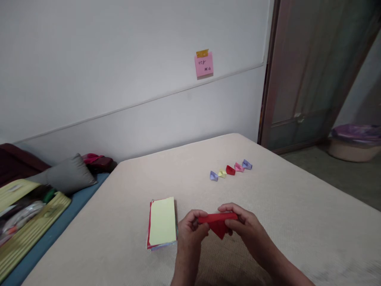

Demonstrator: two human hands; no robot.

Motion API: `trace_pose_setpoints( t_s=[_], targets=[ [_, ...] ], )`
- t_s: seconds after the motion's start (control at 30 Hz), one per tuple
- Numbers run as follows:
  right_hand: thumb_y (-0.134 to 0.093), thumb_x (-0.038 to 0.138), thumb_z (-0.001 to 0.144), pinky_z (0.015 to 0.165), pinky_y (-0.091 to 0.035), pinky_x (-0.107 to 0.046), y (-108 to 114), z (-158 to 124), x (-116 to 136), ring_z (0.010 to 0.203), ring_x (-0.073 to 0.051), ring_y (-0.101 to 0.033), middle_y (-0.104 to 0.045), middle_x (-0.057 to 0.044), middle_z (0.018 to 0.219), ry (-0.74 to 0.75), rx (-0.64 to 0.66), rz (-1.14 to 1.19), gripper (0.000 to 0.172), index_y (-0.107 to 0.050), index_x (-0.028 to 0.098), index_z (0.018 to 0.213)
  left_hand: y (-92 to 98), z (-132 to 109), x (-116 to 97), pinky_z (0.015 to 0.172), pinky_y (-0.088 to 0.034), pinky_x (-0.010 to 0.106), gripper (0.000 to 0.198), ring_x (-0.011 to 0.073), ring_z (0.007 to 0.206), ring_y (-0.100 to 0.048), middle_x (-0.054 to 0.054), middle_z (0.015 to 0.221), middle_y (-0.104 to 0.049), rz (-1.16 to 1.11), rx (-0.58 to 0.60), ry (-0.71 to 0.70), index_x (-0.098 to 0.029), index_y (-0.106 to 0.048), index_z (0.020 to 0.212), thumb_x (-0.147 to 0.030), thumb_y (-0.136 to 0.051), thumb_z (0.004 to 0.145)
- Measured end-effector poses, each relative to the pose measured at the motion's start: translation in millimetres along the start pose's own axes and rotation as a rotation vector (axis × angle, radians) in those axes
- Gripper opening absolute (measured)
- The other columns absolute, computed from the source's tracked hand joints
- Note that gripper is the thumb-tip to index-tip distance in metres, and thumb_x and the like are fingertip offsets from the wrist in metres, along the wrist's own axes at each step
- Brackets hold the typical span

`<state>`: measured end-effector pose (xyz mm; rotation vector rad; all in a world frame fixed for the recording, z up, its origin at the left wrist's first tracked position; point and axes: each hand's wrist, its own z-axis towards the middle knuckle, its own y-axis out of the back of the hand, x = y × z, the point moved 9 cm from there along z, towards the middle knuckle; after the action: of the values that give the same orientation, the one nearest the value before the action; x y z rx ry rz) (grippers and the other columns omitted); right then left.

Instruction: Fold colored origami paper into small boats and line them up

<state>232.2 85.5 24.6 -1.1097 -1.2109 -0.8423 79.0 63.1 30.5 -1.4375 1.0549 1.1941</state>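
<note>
A folded piece of red paper (218,227) is held between both hands above the pale bed-like surface (125,222). Its upper edge is a straight band, and a triangular point hangs below. My left hand (192,230) pinches the left end between thumb and fingers. At the right end, my right hand (245,222) grips it with the thumb in front and fingers behind. Left of my hands lies a stack of coloured paper (162,220) with a pale yellow sheet on top. Beyond them stand several small folded paper boats (230,170) in a slanting row, lilac, yellow, red and pink.
A white wall (133,59) rises behind, with a pink note (204,64) taped on it. At the left are a grey cushion (71,174) and an open yellow container (44,218) of items. A covered tub (354,147) stands on the floor at the right.
</note>
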Motion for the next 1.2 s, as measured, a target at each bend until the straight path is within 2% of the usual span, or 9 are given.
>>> trace_pose_setpoints(
  t_s=[0.23, 0.47, 0.63, 0.73, 0.83, 1.0, 1.1, 1.2],
  targets=[
    [-0.051, 0.014, 0.073, 0.057, -0.038, -0.025, 2, 0, -5, 0.060, -0.013, -0.046, -0.060, 0.002, 0.068, -0.025, -0.043, 0.001, 0.023, -0.060, 0.018, 0.094, -3.8, 2, -3, 0.048, -0.029, 0.020, 0.018, 0.0077, 0.051, -0.040, -0.003, 0.058, -0.055, 0.119, 0.030, -0.069, -0.015, -0.062, 0.078, -0.011, -0.058, 0.061],
    [-0.053, 0.020, 0.073, 0.048, -0.031, -0.023, 8, 2, -14, 0.051, -0.010, -0.040, -0.052, 0.005, 0.058, -0.070, -0.119, 0.024, 0.019, -0.060, 0.018, 0.091, -7.7, -1, -5, 0.046, -0.027, 0.020, 0.019, 0.0073, 0.050, -0.037, -0.004, 0.060, -0.052, 0.257, 0.042, -0.115, -0.015, -0.062, 0.079, -0.008, -0.053, 0.063],
    [-0.056, 0.020, 0.069, 0.044, -0.028, -0.021, 9, 4, -16, 0.045, -0.008, -0.035, -0.050, 0.007, 0.054, -0.097, -0.151, -0.054, 0.024, -0.058, 0.020, 0.093, -0.2, 3, 5, 0.040, -0.024, 0.018, 0.026, 0.0060, 0.043, -0.033, -0.007, 0.051, -0.049, 0.210, -0.023, -0.035, -0.016, -0.061, 0.084, -0.010, -0.052, 0.060],
    [-0.057, 0.022, 0.069, 0.044, -0.030, -0.021, 10, 2, -12, 0.045, -0.009, -0.037, -0.048, 0.007, 0.051, -0.088, -0.174, -0.144, 0.024, -0.059, 0.020, 0.092, 4.2, 5, 12, 0.036, -0.020, 0.018, 0.022, 0.0047, 0.036, -0.031, -0.007, 0.048, -0.051, 0.121, -0.055, 0.048, -0.016, -0.059, 0.082, -0.015, -0.055, 0.061],
    [-0.056, 0.023, 0.069, 0.042, -0.031, -0.021, 8, 2, -9, 0.044, -0.009, -0.037, -0.048, 0.007, 0.052, -0.065, -0.171, -0.181, 0.020, -0.060, 0.019, 0.088, 5.2, 5, 15, 0.037, -0.025, 0.017, 0.012, 0.0067, 0.037, -0.040, -0.005, 0.044, -0.053, 0.028, -0.053, 0.085, -0.016, -0.058, 0.076, -0.020, -0.058, 0.064],
    [-0.057, 0.024, 0.071, 0.037, -0.024, -0.020, 9, 4, -12, 0.038, -0.007, -0.031, -0.046, 0.007, 0.048, -0.075, -0.160, -0.198, 0.010, -0.061, 0.019, 0.078, 5.6, 4, 15, 0.048, -0.038, 0.020, 0.011, 0.0120, 0.053, -0.056, 0.002, 0.057, -0.065, -0.051, -0.056, 0.092, -0.014, -0.060, 0.072, -0.021, -0.065, 0.065],
    [-0.058, 0.028, 0.074, 0.038, -0.025, -0.020, 6, 5, -12, 0.038, -0.008, -0.036, -0.046, 0.006, 0.045, -0.086, -0.111, -0.134, 0.011, -0.061, 0.018, 0.073, 4.1, 3, 17, 0.053, -0.040, 0.021, 0.017, 0.0122, 0.056, -0.056, 0.004, 0.061, -0.066, -0.040, -0.043, 0.101, -0.013, -0.063, 0.072, -0.028, -0.068, 0.068],
    [-0.058, 0.034, 0.079, 0.046, -0.036, -0.023, 2, 4, -9, 0.053, -0.014, -0.053, -0.061, -0.001, 0.056, -0.093, -0.064, -0.052, 0.019, -0.063, 0.016, 0.076, 3.2, 2, 18, 0.056, -0.041, 0.022, 0.021, 0.0125, 0.058, -0.056, 0.005, 0.063, -0.066, -0.025, -0.044, 0.106, -0.012, -0.064, 0.072, -0.032, -0.068, 0.070]
  ],
)
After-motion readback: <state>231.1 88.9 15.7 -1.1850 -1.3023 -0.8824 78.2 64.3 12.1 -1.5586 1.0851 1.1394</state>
